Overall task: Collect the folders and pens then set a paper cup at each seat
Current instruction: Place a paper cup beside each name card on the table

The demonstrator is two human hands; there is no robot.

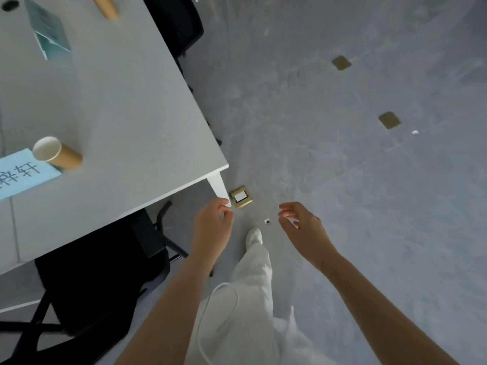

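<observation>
Both hands are hanging over the grey concrete floor [342,180] just past the corner of the white rectangular worktop [118,106], held apart from each other and carrying nothing. The left hand [210,227] is showing loosely curled fingers near the white worktop leg [218,187], and the right hand [300,225] is reaching forward with relaxed, slightly bent fingers. On the worktop, a brown paper cup with a white inside [56,153] is standing near the front edge, touching a pale blue name card with dark characters [23,173]. A second brown paper cup [105,7] is standing at the far end, near a teal folded card [48,31]. Black chairs [100,262] are sitting tucked at the worktop's sides. A brass floor socket [241,196] is lying just beside the leg.
</observation>
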